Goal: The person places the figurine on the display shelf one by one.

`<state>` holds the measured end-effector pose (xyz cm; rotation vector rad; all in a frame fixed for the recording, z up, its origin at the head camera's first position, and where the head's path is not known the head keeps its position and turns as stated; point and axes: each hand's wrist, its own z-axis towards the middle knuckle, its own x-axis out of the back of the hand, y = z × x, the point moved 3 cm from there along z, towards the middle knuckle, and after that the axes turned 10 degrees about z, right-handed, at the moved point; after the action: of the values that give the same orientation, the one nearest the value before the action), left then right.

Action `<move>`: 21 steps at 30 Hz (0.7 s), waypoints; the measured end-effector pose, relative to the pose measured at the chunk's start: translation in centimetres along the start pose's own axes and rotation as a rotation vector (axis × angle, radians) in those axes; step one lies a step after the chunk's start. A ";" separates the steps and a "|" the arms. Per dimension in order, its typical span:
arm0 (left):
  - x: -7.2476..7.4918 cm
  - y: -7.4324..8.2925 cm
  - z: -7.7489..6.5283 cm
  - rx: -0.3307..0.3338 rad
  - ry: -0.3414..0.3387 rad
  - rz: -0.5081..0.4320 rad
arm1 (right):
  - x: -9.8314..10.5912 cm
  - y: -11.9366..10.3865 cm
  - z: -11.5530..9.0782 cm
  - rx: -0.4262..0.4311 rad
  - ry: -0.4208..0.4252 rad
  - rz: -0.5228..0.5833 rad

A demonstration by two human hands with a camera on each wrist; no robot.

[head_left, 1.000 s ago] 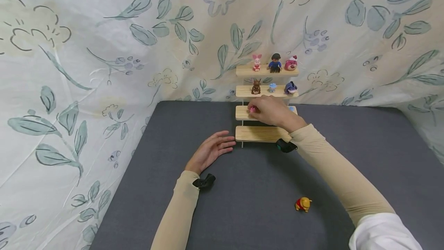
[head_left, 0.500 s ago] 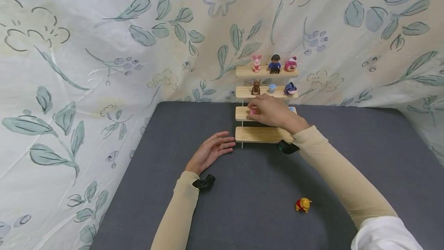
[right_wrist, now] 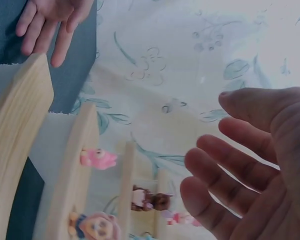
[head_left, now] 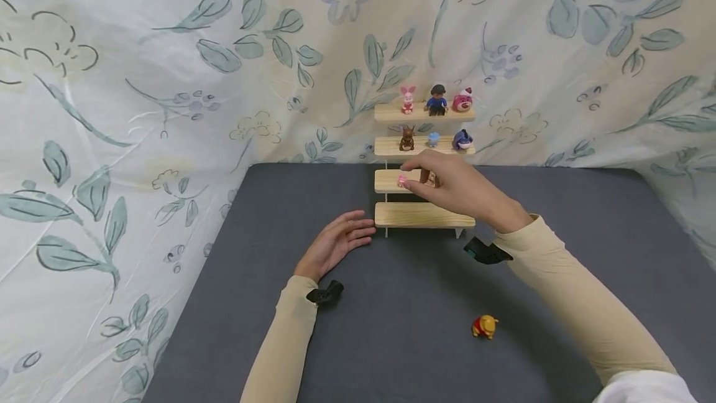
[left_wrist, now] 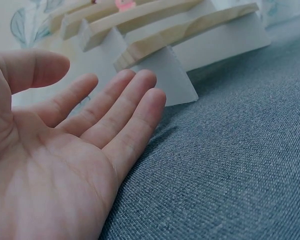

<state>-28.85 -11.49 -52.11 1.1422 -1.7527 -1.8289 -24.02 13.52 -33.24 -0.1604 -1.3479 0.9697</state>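
Note:
A small pink figurine (head_left: 402, 181) stands at the left end of the third tier of the wooden stepped display rack (head_left: 424, 215). My right hand (head_left: 461, 184) is just to the right of it, thumb and fingers parted. In the right wrist view a gap shows between that hand and the pink figurine (right_wrist: 100, 159). A figurine with a pinkish hood (right_wrist: 97, 227) shares the tier, mostly hidden by the hand in the head view. My left hand (head_left: 338, 241) lies palm up on the table, its relaxed fingertips right at the rack's lower left end.
Above, the second tier bears a brown figurine (head_left: 407, 139), a small blue one (head_left: 433, 139) and a donkey figurine (head_left: 462, 139). Three more figurines line the top tier (head_left: 425, 114). A yellow bear figurine in red (head_left: 484, 326) is on the dark tabletop (head_left: 403, 328), before a floral cloth (head_left: 184, 67).
My right hand has let go of the pink figurine and drawn back to the right, its fingers spreading. The figurine stays on the tier. My left hand keeps its place.

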 end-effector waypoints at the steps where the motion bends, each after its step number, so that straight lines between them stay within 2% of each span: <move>1: 0.0 0.0 -0.1 0.000 0.002 0.004 | 0.1 -0.2 -0.4 0.015 -0.007 -0.007; 11: -0.2 0.2 -0.4 -0.004 0.004 0.005 | 1.2 -1.5 -4.0 0.010 -0.076 -0.012; 21: -0.4 0.5 -0.7 -0.003 -0.013 -0.001 | 1.8 -1.7 -7.9 -0.046 -0.051 0.009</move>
<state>-28.21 -11.79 -51.41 1.1330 -1.7561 -1.8429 -16.49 16.97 -33.05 -0.1783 -1.4178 0.9567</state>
